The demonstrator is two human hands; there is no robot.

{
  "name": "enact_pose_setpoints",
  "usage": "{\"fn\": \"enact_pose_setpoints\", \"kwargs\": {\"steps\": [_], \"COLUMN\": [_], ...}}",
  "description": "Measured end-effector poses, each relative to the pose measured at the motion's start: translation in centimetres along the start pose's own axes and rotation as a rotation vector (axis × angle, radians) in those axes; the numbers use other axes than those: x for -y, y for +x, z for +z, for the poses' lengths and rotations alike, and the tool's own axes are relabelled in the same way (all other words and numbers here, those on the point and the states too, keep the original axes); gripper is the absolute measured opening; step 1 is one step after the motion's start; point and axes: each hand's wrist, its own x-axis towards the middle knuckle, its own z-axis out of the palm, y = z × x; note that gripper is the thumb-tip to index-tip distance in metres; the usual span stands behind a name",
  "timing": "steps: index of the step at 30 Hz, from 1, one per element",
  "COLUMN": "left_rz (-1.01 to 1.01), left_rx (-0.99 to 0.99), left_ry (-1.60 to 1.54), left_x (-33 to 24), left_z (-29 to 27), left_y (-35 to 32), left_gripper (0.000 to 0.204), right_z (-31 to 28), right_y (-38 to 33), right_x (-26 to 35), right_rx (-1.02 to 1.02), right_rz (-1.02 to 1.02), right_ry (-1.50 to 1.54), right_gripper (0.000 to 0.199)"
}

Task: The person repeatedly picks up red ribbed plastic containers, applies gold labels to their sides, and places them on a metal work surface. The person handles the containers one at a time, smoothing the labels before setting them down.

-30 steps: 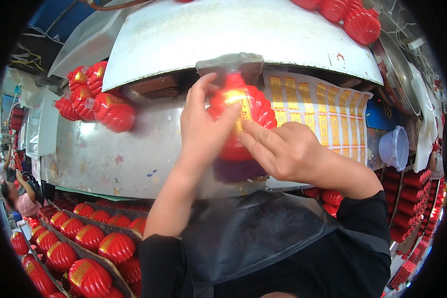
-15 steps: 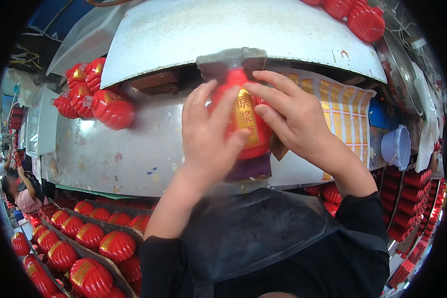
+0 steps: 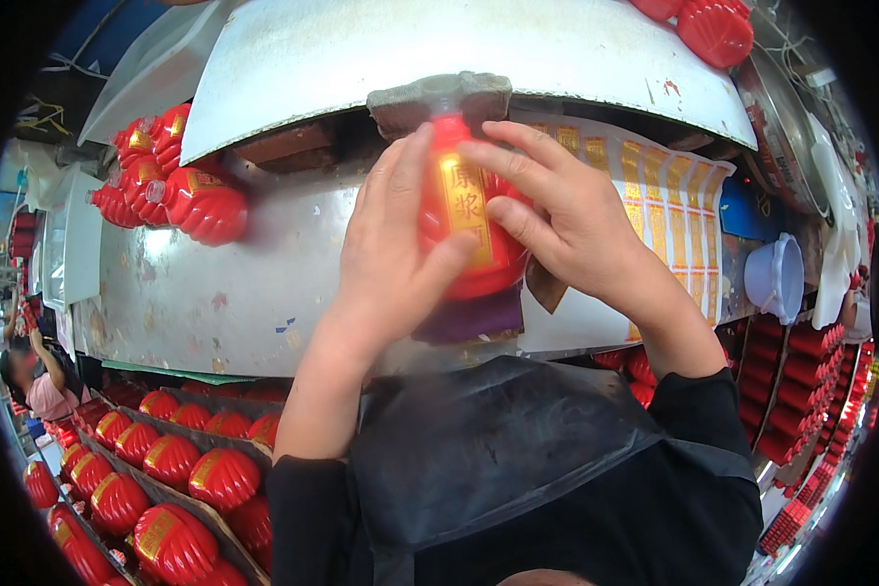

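Observation:
A red plastic bottle (image 3: 481, 280) lies on its back in front of me, its clear neck pointing away into a grey padded rest (image 3: 393, 105). A long gold label (image 3: 467, 200) runs down its upper face. My left hand (image 3: 381, 244) lies along the bottle's left side, fingers stretched and thumb over the lower label. From the right, my right hand (image 3: 581, 210) touches the bottle with fingers spread, its fingertips by the label's upper part. Purple cloth (image 3: 474, 317) shows under the bottle's base.
Several red bottles (image 3: 205, 205) lie at the left on the metal table (image 3: 195, 303). Gold label sheets (image 3: 674, 210) are spread at right, near a lavender bucket (image 3: 774, 278). A raised white board (image 3: 439, 44) spans the back. Crates of red bottles (image 3: 171, 459) stand lower left; a person (image 3: 44, 391) is beyond.
The whole view has shifted slightly, with the scene sitting a little further left and up. Both hands stay on the bottle; the right fingertips have moved slightly over the label's upper edge.

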Motion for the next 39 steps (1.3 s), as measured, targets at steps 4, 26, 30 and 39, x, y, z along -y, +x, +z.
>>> {"fn": "enact_pose_setpoints", "kwargs": {"steps": [4,26,30,39], "left_rz": [-0.018,-0.144,-0.216,-0.212], "left_rx": [0.045,-0.143,-0.143,-0.123], "left_ry": [0.116,-0.144,-0.344,-0.424], "left_x": [-0.3,0.3,0.7,1.3], "left_z": [0.2,1.9,1.8,1.7], "left_y": [-0.2,-1.2,-1.3,-1.6], "left_gripper": [0.091,0.074,0.066,0.063], "right_z": [0.1,1.0,0.8,1.1], "right_y": [-0.2,-3.1,-3.0,-2.9], "right_x": [0.0,-0.6,-1.1,-0.9], "right_rx": [0.038,0.129,0.155,0.105], "right_rz": [0.002,0.222,0.201,0.211], "right_ry": [-0.067,0.205,0.212,0.254], "right_gripper": [0.047,0.086,0.082,0.077]}}
